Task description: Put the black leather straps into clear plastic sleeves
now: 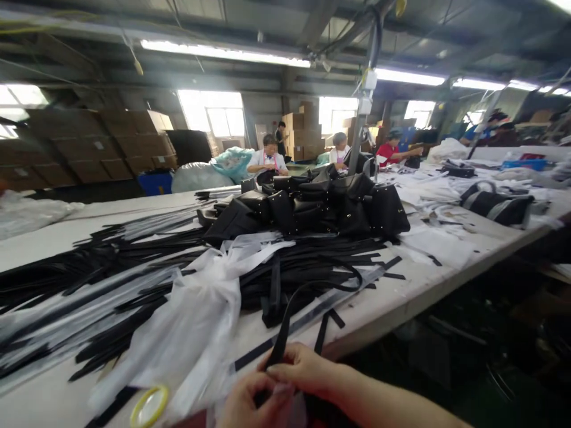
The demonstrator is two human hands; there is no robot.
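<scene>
A long black strap runs up from my hands and curves in a loop over the table's near edge. My right hand pinches it between thumb and fingers. Just below, my left hand is closed on the strap's lower part, its fingers touching those of my right hand. Something pale and clear, perhaps plastic film, shows under the fingers; its kind is unclear. Behind the loop lies a pile of black strips. White plastic wrapping, knotted at its top, lies left of my hands.
Black bags with small metal studs are heaped beyond the strips. A yellow-rimmed tape roll sits at the near edge. More wrapped strips spread leftward. Co-workers sit across the table. A striped bag lies far right.
</scene>
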